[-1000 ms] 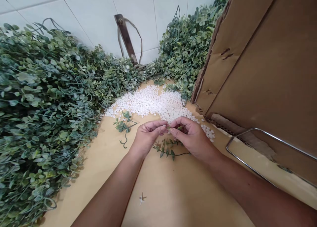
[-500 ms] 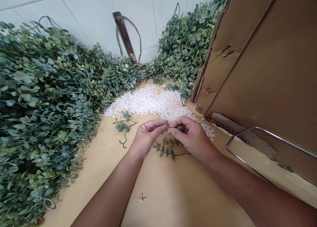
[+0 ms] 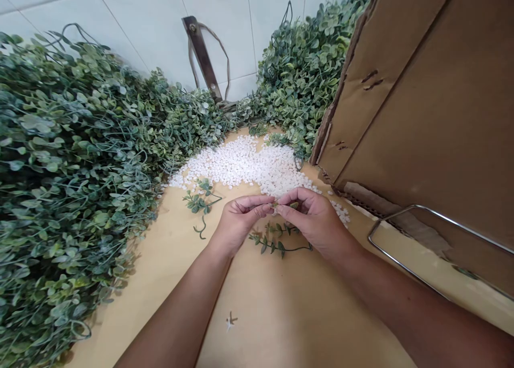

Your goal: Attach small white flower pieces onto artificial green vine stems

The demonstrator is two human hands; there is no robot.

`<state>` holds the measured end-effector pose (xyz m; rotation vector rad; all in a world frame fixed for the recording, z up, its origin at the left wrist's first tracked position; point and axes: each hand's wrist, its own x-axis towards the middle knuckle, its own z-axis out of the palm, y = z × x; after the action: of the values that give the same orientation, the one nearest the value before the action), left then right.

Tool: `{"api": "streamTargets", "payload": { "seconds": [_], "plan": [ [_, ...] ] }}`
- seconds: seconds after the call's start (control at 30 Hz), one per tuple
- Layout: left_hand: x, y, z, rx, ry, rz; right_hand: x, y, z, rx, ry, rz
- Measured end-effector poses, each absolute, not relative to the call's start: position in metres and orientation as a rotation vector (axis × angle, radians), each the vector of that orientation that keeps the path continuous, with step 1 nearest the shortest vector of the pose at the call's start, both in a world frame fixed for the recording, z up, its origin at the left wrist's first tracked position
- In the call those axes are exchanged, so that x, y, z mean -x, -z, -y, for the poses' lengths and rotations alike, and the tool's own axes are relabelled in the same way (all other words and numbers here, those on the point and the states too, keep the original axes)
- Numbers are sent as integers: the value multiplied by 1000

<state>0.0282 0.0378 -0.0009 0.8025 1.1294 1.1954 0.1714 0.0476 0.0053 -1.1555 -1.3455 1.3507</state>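
Observation:
My left hand (image 3: 244, 218) is closed in a pinch, its fingertips meeting those of my right hand (image 3: 307, 212) at a small green sprig (image 3: 294, 205). Both hands grip this sprig, most of which the fingers hide. Just below them a leafy green stem (image 3: 273, 245) reaches toward my right palm; whether it joins the held piece cannot be seen. Small white pieces (image 3: 241, 162) are heaped behind my hands. A loose sprig (image 3: 198, 201) and a short curved stem (image 3: 202, 228) lie left of my left hand on the tan surface (image 3: 172, 282).
Piles of green artificial foliage stand at the left (image 3: 80, 170) and back right (image 3: 305, 68). A cardboard box (image 3: 433, 105) and a metal wire frame (image 3: 461, 228) are on the right. A dark metal bar (image 3: 203, 60) leans at the tiled wall (image 3: 144, 20). A small white piece (image 3: 230, 321) lies in front.
My right hand has shifted very slightly, and a little more of the sprig shows by its fingers. My left hand has hardly moved.

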Motion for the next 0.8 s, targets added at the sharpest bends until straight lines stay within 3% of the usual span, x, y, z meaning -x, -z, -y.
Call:
{"api": "streamTargets", "payload": {
  "seconds": [0.8],
  "plan": [
    [-29, -1, -38, -916, -1120, -1161, -173, -4, -51, 1264, -1432, 1331]
  ]
}}
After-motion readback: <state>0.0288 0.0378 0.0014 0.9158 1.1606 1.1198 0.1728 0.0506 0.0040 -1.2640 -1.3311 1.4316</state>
